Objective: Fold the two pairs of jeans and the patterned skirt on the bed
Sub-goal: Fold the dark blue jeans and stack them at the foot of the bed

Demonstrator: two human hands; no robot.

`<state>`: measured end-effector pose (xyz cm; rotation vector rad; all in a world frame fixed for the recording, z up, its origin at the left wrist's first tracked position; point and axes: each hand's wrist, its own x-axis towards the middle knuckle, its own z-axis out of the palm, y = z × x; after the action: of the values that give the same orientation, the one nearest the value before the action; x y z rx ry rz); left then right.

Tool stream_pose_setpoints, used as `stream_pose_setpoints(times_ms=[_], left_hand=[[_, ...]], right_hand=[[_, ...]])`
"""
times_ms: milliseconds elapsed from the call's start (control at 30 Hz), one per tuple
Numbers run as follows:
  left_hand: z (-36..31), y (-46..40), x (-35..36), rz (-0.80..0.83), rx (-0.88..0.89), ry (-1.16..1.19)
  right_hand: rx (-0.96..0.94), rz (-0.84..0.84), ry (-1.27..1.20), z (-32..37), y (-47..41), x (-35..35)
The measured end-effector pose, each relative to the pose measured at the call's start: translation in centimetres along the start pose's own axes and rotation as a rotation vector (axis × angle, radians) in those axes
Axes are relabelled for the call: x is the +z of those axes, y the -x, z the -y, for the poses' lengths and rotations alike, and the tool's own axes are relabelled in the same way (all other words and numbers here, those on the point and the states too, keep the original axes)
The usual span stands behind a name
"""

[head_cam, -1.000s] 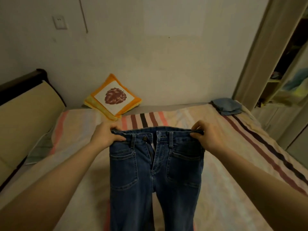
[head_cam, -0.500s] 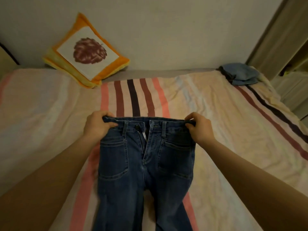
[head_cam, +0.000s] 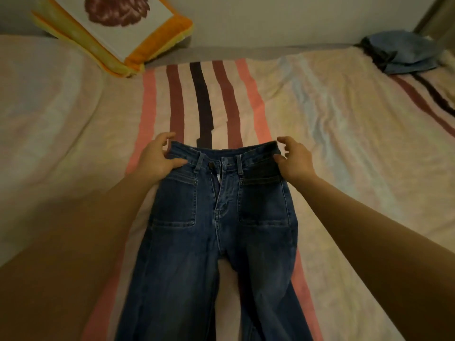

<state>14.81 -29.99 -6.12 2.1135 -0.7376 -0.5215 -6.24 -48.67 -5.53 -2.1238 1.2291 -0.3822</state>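
Left hand: laid on the left waistband corner of the dark jeans; thumb pressed on the denim, fingers spread loose past the edge, nothing pinched.
Right hand: set at the right waistband corner; fingers half-open, thumb touching the denim, no grip closed.
Jeans location: spread front-up on the bed, waistband between both hands, legs run back toward the wearer and out of view.
Second denim item: blue bundle seen far beyond the right hand, at the bed's far corner.
Skirt: not in view.
Handling (judged): denim heavy, soft but thick; little slip expected.
Grasp points (judged): waistband corners or side seams.
Cushion: beyond the left hand.
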Motion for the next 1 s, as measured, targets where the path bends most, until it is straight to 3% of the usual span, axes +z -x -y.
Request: stream_pose_setpoints(times_ms=[200, 300, 433, 567, 700, 867, 1000], left_hand=[[7.1, 3.2, 2.2, 0.113, 0.020, 0.036], [9.6, 5.9, 3.0, 0.094, -0.015, -0.006], [12.4, 10.3, 4.4, 0.035, -0.019, -0.207], [14.4, 13.2, 5.5, 0.170, 0.007, -0.415], [13.8, 14.6, 5.7, 0.159, -0.078, -0.451], [11.6, 21.5, 6.9, 0.110, -0.057, -0.354], [8.8, 30.4, 9.2, 0.227, -0.003, -0.214]], right_hand=[[-0.051, 0.260, 0.289, -3.7, 4.5, 4.4], [-0.042, 0.380, 0.365, -5.6, 8.1, 6.6], [-0.055, 0.408, 0.472, -8.2, 11.4, 9.1], [-0.068, 0.418, 0.650, -9.4, 11.4, 10.6], [-0.008, 0.395, 0.550, -9.1, 12.8, 10.3], [0.128, 0.329, 0.298, -10.4, 20.4, 7.2], [0.151, 0.307, 0.133, -13.0, 28.8, 5.6]])
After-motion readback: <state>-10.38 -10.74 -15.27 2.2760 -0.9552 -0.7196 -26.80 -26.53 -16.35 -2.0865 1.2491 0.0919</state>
